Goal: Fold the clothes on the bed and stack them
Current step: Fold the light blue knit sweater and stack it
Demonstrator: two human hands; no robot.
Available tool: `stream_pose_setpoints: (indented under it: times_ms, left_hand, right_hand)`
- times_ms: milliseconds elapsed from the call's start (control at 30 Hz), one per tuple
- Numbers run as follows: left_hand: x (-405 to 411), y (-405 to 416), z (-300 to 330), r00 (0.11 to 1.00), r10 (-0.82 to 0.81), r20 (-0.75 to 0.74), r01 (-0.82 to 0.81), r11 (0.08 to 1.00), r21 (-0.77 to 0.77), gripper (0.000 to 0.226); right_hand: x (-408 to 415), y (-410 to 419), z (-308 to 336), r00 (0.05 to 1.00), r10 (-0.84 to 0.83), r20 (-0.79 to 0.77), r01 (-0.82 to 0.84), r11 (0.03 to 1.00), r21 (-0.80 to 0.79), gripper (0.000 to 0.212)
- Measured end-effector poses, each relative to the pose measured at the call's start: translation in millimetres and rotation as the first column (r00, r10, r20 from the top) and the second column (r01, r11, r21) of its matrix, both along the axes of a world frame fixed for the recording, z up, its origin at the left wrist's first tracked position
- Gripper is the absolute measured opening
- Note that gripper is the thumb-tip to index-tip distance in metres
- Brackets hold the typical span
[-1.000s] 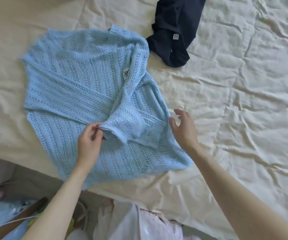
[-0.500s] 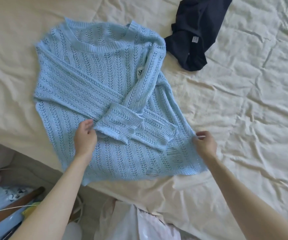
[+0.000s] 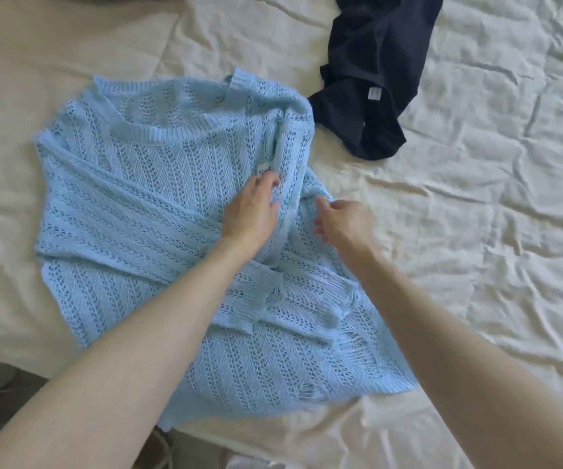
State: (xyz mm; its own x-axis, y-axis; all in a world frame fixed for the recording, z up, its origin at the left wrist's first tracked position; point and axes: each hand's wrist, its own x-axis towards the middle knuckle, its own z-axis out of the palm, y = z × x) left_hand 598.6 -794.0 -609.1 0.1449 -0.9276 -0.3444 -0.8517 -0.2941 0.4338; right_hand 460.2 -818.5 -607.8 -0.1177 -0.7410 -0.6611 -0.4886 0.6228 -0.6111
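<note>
My left grip [image 3: 251, 211] presses flat, right grip [image 3: 344, 221] hovers loosely curled, empty, mid-frame; smooth the blue sweater's [image 3: 158, 211] sleeve before folding.

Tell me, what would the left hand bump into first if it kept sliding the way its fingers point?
The left hand lies on the blue sweater, fingers pointing up the bed. It would likely meet the small white label right at its fingertips, then the bunched fold of sweater beyond.
</note>
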Motion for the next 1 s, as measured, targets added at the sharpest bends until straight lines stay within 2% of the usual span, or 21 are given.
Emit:
stream_pose_setpoints:
  times_ms: [33, 67, 100, 133, 200, 267, 333, 400, 433, 533, 567, 633, 700, 767, 800, 833, 867, 900, 933, 967, 1000]
  left_hand:
    - [8.3, -0.9, -1.7, 0.988, 0.126, -0.094, -0.126, 0.992, 0.003, 0.027]
    - [17.2, -0.1, -1.7, 0.933, 0.293, -0.209, -0.290, 0.956, 0.043, 0.018]
    - [28.5, 2.3, -1.4, 0.836, 0.452, -0.312, -0.437, 0.891, 0.119, 0.010]
    - [39.9, 5.9, 0.3, 0.739, 0.563, -0.369, -0.527, 0.825, 0.204, 0.007]
    - [60.4, 9.0, 4.1, 0.703, 0.634, -0.323, -0.539, 0.770, 0.341, 0.015]
    - [71.9, -0.7, 5.0, 0.741, 0.626, -0.242, -0.529, 0.767, 0.364, 0.015]
    - [68.2, -26.7, 5.2, 0.861, 0.486, -0.154, -0.461, 0.871, 0.169, 0.021]
    - [48.6, -62.3, 4.4, 0.962, 0.258, -0.088, -0.263, 0.963, -0.052, 0.032]
    - [35.6, -80.1, 2.1, 0.987, 0.152, -0.052, -0.157, 0.982, -0.108, 0.041]
    - [1.7, -118.1, -11.3, 0.961, -0.110, 0.252, 0.133, 0.988, -0.076, 0.062]
    - [-4.6, -125.5, -17.2, 0.929, -0.149, 0.339, 0.168, 0.985, -0.027, 0.062]
    - [-8.6, -133.8, -25.3, 0.903, -0.122, 0.412, 0.132, 0.991, 0.006, 0.050]
    - [0.6, -136.2, -26.7, 0.939, -0.034, 0.341, 0.064, 0.995, -0.079, 0.036]
    - [18.7, -136.8, -22.0, 0.985, 0.118, 0.122, -0.097, 0.981, -0.168, 0.032]
    - [29.2, -138.0, -19.1, 0.971, 0.236, -0.036, -0.239, 0.958, -0.158, 0.029]
    - [41.4, -140.5, -16.7, 0.899, 0.383, -0.215, -0.409, 0.908, -0.093, 0.024]
    - [52.7, -143.8, -12.8, 0.745, 0.536, -0.397, -0.574, 0.819, 0.028, 0.019]
    - [61.0, -148.2, -8.0, 0.529, 0.647, -0.549, -0.676, 0.712, 0.188, 0.016]
    - [67.3, -152.6, -4.6, 0.314, 0.694, -0.648, -0.697, 0.632, 0.339, 0.018]
    - [70.1, -156.5, -2.6, 0.176, 0.701, -0.691, -0.672, 0.599, 0.436, 0.022]
    - [70.0, -160.0, -1.1, 0.119, 0.696, -0.708, -0.642, 0.599, 0.480, 0.024]
  right_hand:
    - [3.1, -2.2, -1.7, 0.973, -0.172, 0.156, 0.150, 0.978, 0.142, 0.033]
    - [4.4, -3.9, -3.4, 0.898, -0.327, 0.294, 0.245, 0.927, 0.283, 0.025]
    - [4.7, -5.7, -5.2, 0.794, -0.459, 0.398, 0.299, 0.865, 0.402, 0.022]
    - [4.3, -8.0, -8.0, 0.678, -0.577, 0.454, 0.342, 0.796, 0.500, 0.027]
    - [4.9, -13.5, -11.5, 0.523, -0.737, 0.427, 0.442, 0.664, 0.603, 0.036]
    - [10.9, -16.4, -9.3, 0.465, -0.804, 0.370, 0.508, 0.585, 0.633, 0.039]
    - [20.8, -21.0, -5.2, 0.410, -0.840, 0.355, 0.524, 0.535, 0.662, 0.039]
    - [30.5, -26.4, -3.9, 0.374, -0.866, 0.333, 0.526, 0.493, 0.693, 0.040]
    - [34.7, -29.5, -4.7, 0.367, -0.877, 0.310, 0.538, 0.472, 0.699, 0.039]
    - [39.8, -31.3, -10.7, 0.368, -0.894, 0.257, 0.596, 0.439, 0.672, 0.020]
    - [38.6, -29.7, -13.4, 0.373, -0.892, 0.255, 0.600, 0.441, 0.668, 0.015]
    - [33.0, -25.9, -18.2, 0.345, -0.901, 0.263, 0.595, 0.426, 0.681, 0.011]
    - [27.0, -24.8, -21.8, 0.267, -0.922, 0.279, 0.600, 0.386, 0.701, 0.018]
    - [23.1, -25.4, -21.5, 0.164, -0.944, 0.286, 0.610, 0.324, 0.723, 0.018]
    - [21.4, -26.2, -20.9, 0.091, -0.954, 0.284, 0.605, 0.280, 0.745, 0.017]
    - [19.8, -26.8, -20.9, 0.014, -0.960, 0.280, 0.597, 0.233, 0.768, 0.018]
    - [19.6, -28.1, -20.2, -0.046, -0.959, 0.279, 0.594, 0.198, 0.780, 0.020]
    - [20.6, -29.4, -19.6, -0.079, -0.956, 0.282, 0.598, 0.181, 0.781, 0.023]
    - [22.9, -30.6, -18.6, -0.086, -0.952, 0.292, 0.604, 0.183, 0.775, 0.025]
    - [26.4, -31.5, -17.5, -0.063, -0.948, 0.311, 0.611, 0.209, 0.763, 0.025]
    - [30.5, -31.8, -15.9, -0.010, -0.942, 0.335, 0.618, 0.258, 0.743, 0.023]
